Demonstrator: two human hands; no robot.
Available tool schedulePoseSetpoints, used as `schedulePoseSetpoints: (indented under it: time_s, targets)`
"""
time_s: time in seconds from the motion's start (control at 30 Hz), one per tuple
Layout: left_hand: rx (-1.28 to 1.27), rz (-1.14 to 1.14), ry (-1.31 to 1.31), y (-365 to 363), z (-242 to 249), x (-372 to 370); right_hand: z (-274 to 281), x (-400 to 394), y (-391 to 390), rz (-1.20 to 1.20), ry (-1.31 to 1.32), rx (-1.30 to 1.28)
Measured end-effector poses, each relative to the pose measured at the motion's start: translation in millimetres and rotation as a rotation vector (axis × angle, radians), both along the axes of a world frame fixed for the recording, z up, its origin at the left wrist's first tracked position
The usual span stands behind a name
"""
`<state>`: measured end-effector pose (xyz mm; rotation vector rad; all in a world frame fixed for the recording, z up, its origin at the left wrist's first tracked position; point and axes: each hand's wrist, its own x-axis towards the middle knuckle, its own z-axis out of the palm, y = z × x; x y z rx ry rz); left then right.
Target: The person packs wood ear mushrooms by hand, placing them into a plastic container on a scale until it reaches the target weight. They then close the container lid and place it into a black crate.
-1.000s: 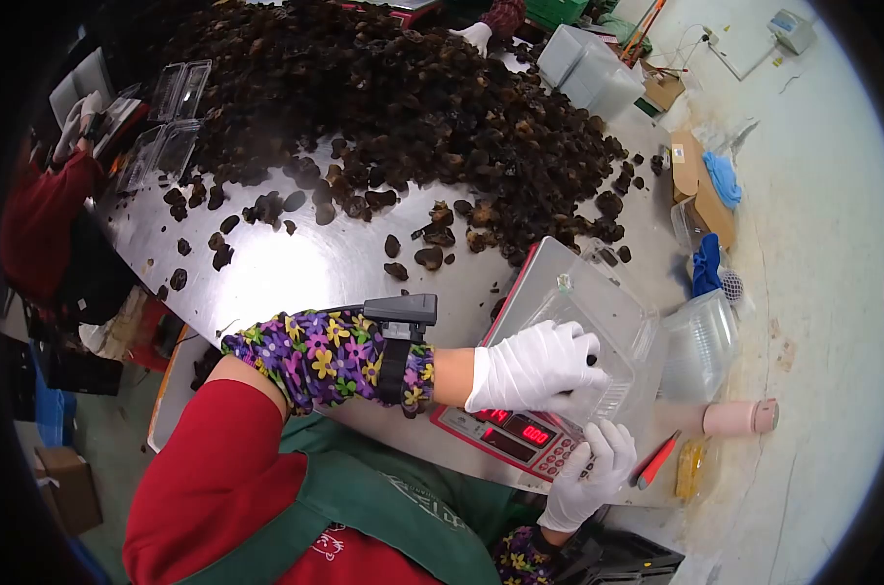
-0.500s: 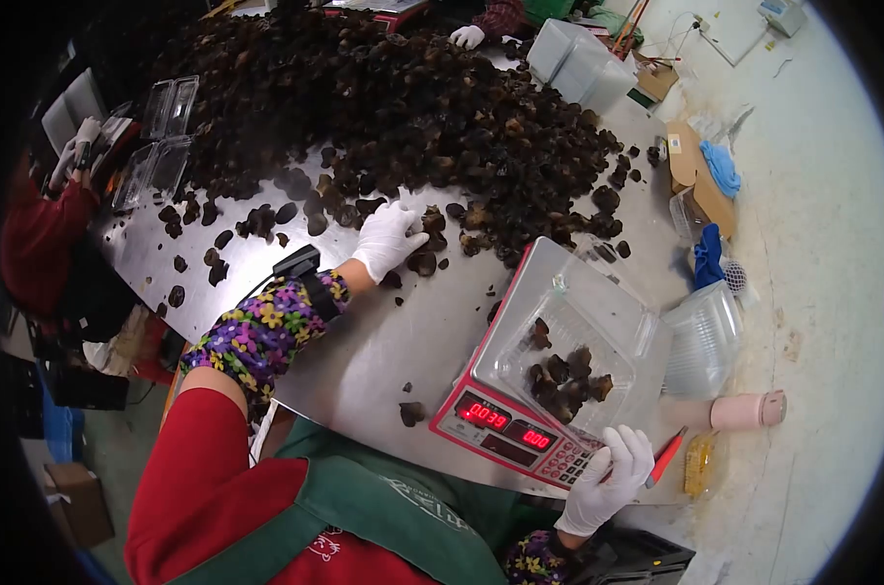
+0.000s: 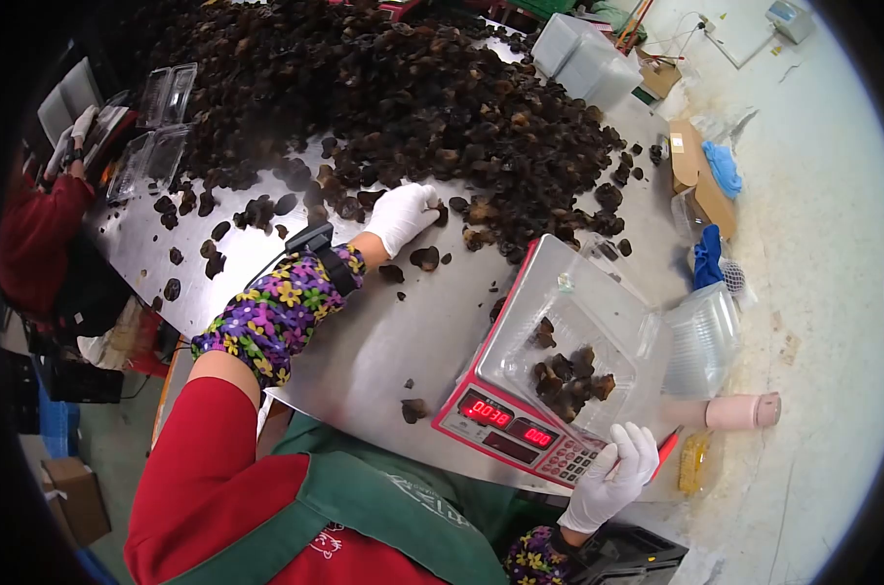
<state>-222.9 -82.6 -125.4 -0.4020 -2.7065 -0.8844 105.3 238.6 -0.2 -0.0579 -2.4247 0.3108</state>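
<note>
My left hand (image 3: 403, 219), in a white glove, is closed with its fingertips pinching a dark wood ear mushroom (image 3: 442, 214) at the near edge of a large pile (image 3: 412, 117) of them. A red and silver digital scale (image 3: 500, 429) reads 0.038. Upon it sits a clear plastic box (image 3: 612, 341) with several wood ear mushrooms (image 3: 570, 382) inside. Beside the scale's front right corner is my gloved right hand (image 3: 609, 480), fingers loosely bent and apart, with nothing visible in it. A red-handled tool (image 3: 666, 450) lies close behind that hand, partly hidden.
Loose mushrooms dot the metal table (image 3: 349, 361). To the right are stacked clear lids (image 3: 703, 336), a pink bottle (image 3: 744, 411) and a cardboard box (image 3: 700, 180). Clear tubs (image 3: 588, 63) stand at the back. On the left another person's gloved hand (image 3: 83, 122) is near open clear boxes (image 3: 149, 161).
My left hand has shifted slightly right and now pinches a mushroom. The reading went from 0.039 to 0.038. My right hand barely moved. Another person's hand at the back has left view.
</note>
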Motion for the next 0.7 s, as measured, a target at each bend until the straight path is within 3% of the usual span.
schedulePoseSetpoints:
  time_s: [0.1,0.13,0.17,0.23,0.3,0.37,0.4,0.47,0.5,0.63,0.7]
  targets:
    - [0.509,-0.088,-0.251,-7.7,16.6,-1.4,2.9,6.6,3.0,-0.016,-0.007,-0.004]
    - [0.864,-0.11,-0.499,-8.1,30.6,3.6,1.5,9.7,4.5,-0.023,-0.012,-0.006]
    - [0.959,-0.096,-0.594,-9.8,46.6,11.4,-0.9,11.2,6.9,-0.026,-0.017,-0.011]
    - [0.963,-0.137,-0.535,-8.5,63.1,23.0,-4.4,11.4,10.0,-0.029,-0.018,-0.019]
    - [0.796,-0.234,-0.349,9.6,87.9,45.2,-7.0,10.7,9.5,-0.007,-0.026,-0.029]
    - [0.692,-0.256,-0.473,39.0,136.8,86.8,-6.8,6.5,4.2,0.006,-0.018,-0.046]
    - [0.8,-0.452,-0.42,57.9,135.2,99.0,-5.8,4.8,1.6,0.013,-0.009,-0.057]
    - [0.571,-0.6,0.139,96.4,133.1,122.2,-2.8,3.9,-2.6,0.016,-0.001,-0.053]
    - [0.512,-0.703,0.166,108.9,140.6,135.6,-1.5,3.7,-3.9,0.011,0.004,-0.05]
    - [0.088,-0.77,0.333,148.5,135.4,158.6,-0.4,13.3,2.1,-0.012,-0.014,-0.018]
    - [0.157,-0.806,0.342,143.7,137.1,155.7,-1.8,19.4,6.7,-0.044,-0.021,-0.021]
